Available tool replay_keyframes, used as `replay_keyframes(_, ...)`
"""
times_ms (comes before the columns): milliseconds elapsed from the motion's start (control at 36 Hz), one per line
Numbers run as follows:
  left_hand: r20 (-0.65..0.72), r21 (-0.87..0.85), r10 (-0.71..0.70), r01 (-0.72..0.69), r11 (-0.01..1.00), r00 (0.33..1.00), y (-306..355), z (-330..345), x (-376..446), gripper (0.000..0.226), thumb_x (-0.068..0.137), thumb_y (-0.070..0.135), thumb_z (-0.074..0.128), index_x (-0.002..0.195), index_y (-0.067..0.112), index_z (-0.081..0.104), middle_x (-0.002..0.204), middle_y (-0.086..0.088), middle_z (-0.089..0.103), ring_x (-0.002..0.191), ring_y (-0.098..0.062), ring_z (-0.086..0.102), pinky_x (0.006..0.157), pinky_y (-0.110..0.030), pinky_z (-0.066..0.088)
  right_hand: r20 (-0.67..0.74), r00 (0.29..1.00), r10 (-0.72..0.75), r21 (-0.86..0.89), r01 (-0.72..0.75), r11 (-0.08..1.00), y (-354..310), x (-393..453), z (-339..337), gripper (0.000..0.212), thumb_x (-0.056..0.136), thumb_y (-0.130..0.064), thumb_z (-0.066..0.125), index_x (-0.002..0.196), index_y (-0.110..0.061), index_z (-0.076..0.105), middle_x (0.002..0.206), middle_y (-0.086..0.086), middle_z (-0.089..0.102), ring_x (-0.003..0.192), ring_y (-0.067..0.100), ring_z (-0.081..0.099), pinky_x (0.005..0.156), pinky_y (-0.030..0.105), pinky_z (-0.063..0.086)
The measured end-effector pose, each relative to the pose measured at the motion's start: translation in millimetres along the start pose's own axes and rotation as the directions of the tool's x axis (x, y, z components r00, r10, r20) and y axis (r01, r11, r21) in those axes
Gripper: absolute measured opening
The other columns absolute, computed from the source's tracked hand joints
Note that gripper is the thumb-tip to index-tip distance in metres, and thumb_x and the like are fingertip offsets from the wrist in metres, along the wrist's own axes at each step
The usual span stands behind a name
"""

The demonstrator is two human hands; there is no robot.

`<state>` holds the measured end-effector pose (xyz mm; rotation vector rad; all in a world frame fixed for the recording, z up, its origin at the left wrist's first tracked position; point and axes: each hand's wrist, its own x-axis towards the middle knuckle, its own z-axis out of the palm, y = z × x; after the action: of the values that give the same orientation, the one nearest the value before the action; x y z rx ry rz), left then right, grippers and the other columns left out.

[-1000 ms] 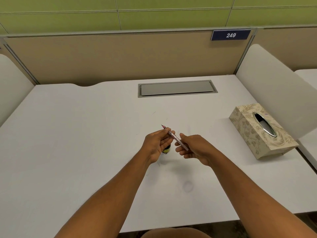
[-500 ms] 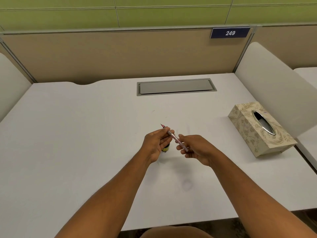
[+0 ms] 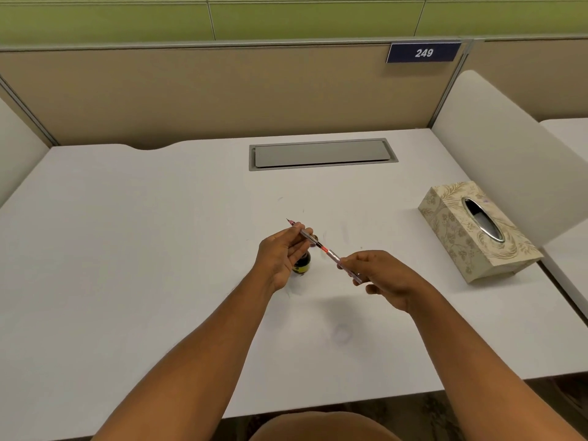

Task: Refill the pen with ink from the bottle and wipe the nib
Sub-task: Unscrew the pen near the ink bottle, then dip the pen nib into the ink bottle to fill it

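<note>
Farther apart now, left hand and right hand both pinch the pen.

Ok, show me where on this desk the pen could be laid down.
Widest bare patch: the desk, everything on the left hand side. Also free: the strip between the hands and the grey hatch, and the near edge under the forearms. Crowded: around the ink bottle under the pen, and by the tissue box.
</note>
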<state>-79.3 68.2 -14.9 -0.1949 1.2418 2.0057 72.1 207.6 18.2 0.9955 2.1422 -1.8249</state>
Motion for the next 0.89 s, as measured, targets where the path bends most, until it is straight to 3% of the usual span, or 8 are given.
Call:
replay_keyframes(167,-0.027,-0.042,0.001,-0.002,0.999,1.0,1,-4,3,0.019,0.095,0.012,0.065,0.105,-0.003,0.069,0.108,-0.021,0.073,0.105,-0.031,0.07,0.086,-0.031,0.06,-0.028,0.998,-0.054,-0.025,0.053,0.998,16,-4,-12,0.019,0.094,-0.028,0.063,0.095,-0.014,0.076,0.078,-0.002,0.052,0.069,0.014,0.039,0.063,0.03,0.027)
replay_keyframes(250,-0.029,-0.065,-0.003,0.001,0.998,1.0,1,-5,2,0.021,0.095,0.012,0.064,0.108,-0.004,0.068,0.104,-0.019,0.073,0.104,-0.031,0.07,0.081,-0.029,0.061,-0.065,0.996,-0.068,-0.006,0.068,0.998,27,-4,-12,0.019,0.094,-0.025,0.063,0.093,-0.01,0.074,0.067,-0.006,0.053,0.066,0.01,0.039,0.06,0.027,0.026)
replay_keyframes(361,-0.029,-0.06,-0.011,0.01,0.998,1.0,-2,-4,0,0.021,0.095,0.011,0.064,0.107,-0.005,0.068,0.105,-0.02,0.072,0.098,-0.029,0.071,0.082,-0.029,0.061,-0.228,0.97,-0.086,0.009,0.09,0.996,49,6,1,0.018,0.091,-0.022,0.067,0.086,-0.007,0.073,0.061,-0.014,0.064,0.073,0.0,0.046,0.064,0.022,0.038)
replay_keyframes(417,-0.026,-0.052,-0.016,0.015,0.999,1.0,-4,-4,-2,0.018,0.094,0.011,0.064,0.104,-0.003,0.069,0.102,-0.019,0.073,0.091,-0.026,0.073,0.083,-0.03,0.06,-0.272,0.958,-0.088,-0.05,0.078,0.996,62,12,9,0.015,0.089,-0.026,0.069,0.08,-0.015,0.074,0.069,-0.008,0.067,0.07,0.01,0.053,0.067,0.026,0.044)
replay_keyframes(500,-0.006,-0.036,-0.02,0.02,0.999,1.0,-7,-5,-4,0.016,0.095,0.012,0.065,0.1,-0.002,0.07,0.093,-0.015,0.076,0.082,-0.022,0.076,0.082,-0.028,0.061,-0.312,0.945,-0.101,-0.212,0.034,0.977,76,18,21,0.015,0.089,-0.03,0.068,0.082,-0.018,0.073,0.068,-0.007,0.067,0.063,0.008,0.055,0.06,0.023,0.041)
replay_keyframes(583,0.008,-0.021,-0.025,0.026,0.999,1.0,-8,-6,-6,0.016,0.095,0.014,0.064,0.099,-0.002,0.07,0.09,-0.014,0.077,0.082,-0.02,0.076,0.08,-0.027,0.061,-0.348,0.931,-0.11,-0.41,-0.045,0.911,83,23,28,0.015,0.089,-0.035,0.064,0.08,-0.023,0.068,0.069,-0.008,0.068,0.07,0.011,0.061,0.061,0.027,0.042)
replay_keyframes(667,0.014,-0.011,-0.027,0.027,1.0,1.0,-8,-7,-8,0.018,0.095,0.013,0.064,0.102,-0.003,0.069,0.087,-0.013,0.078,0.082,-0.02,0.076,0.078,-0.027,0.061,-0.39,0.916,-0.099,-0.491,-0.115,0.863,90,28,31,0.015,0.088,-0.038,0.061,0.079,-0.027,0.064,0.073,-0.007,0.069,0.076,0.015,0.063,0.065,0.029,0.046)
replay_keyframes(889,-0.005,0.061,-0.052,0.052,0.997,0.999,-12,-15,-13,0.015,0.095,0.013,0.065,0.096,-0.001,0.071,0.101,-0.018,0.074,0.11,-0.033,0.068,0.086,-0.031,0.059,-0.455,0.881,-0.132,-0.54,-0.155,0.827,92,30,37,0.016,0.089,-0.038,0.057,0.081,-0.026,0.064,0.075,-0.008,0.065,0.075,0.016,0.062,0.064,0.029,0.048)
